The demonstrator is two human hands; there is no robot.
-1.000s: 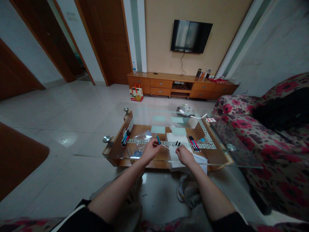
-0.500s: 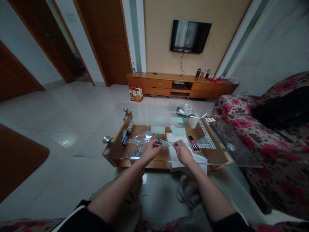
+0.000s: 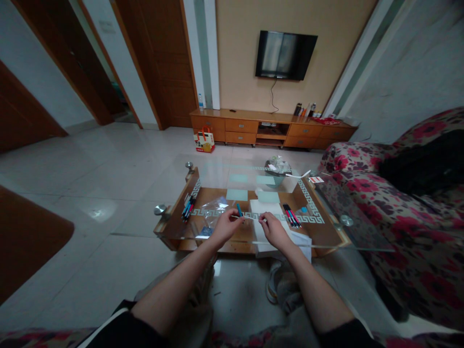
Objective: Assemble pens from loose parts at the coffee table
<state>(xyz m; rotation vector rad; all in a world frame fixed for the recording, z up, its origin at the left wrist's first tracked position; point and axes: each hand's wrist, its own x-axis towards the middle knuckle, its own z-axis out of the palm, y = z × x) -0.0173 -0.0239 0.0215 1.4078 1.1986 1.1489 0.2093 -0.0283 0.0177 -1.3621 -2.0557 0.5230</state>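
My left hand (image 3: pixel 229 223) is closed at the fingertips by the near side of the glass-topped coffee table (image 3: pixel 145 231). A short blue pen barrel (image 3: pixel 239 210) stands up tilted at its fingertips. My right hand (image 3: pixel 271 226) pinches one end of a thin white stick (image 3: pixel 249 218), which looks like a pen refill. The stick lies almost level between the two hands, and its other end reaches my left fingertips. Whether the left fingers also grip it, I cannot tell. Blue and black pens (image 3: pixel 188 209) lie left of my hands; pink and black pens (image 3: pixel 292 215) lie to the right.
A clear plastic bag (image 3: pixel 213 208) lies beside my left hand. White paper or a box (image 3: pixel 259 237) shows under my right hand. A basket with crumpled plastic (image 3: pixel 277 176) is at the table's far side. A flowered sofa (image 3: pixel 409 217) stands on the right.
The white stick has swung from slanting up towards the blue barrel to nearly level, its left end now at my left fingertips. Both hands have barely shifted.
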